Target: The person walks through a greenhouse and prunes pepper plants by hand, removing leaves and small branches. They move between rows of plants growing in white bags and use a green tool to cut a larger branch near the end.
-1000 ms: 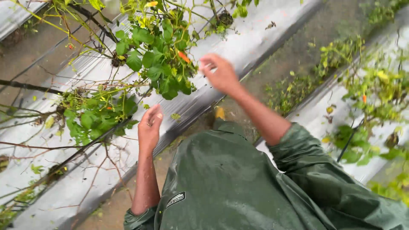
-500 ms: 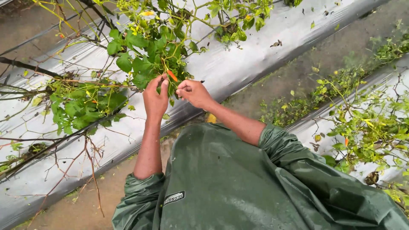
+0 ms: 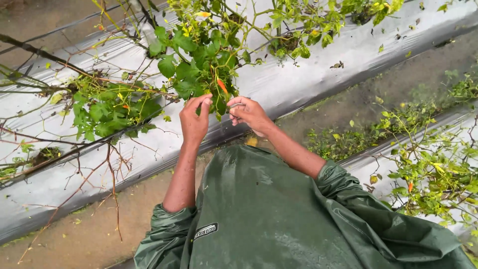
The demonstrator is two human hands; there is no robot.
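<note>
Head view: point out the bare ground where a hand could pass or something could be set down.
Bare: the soil furrow between the silver mulch sheet and the green raincoat. Also bare sheet right of the right hand. Crowded: leafy chili plant above the left hand and dry twigs leftward.

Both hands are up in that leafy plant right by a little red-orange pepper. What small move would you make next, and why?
Probably close the left hand fingertips on the red-orange pepper and pull it free. It hangs just above and between both hands, ripe-coloured among green leaves, while the right hand seems to pinch a thin stem beside it.
</note>
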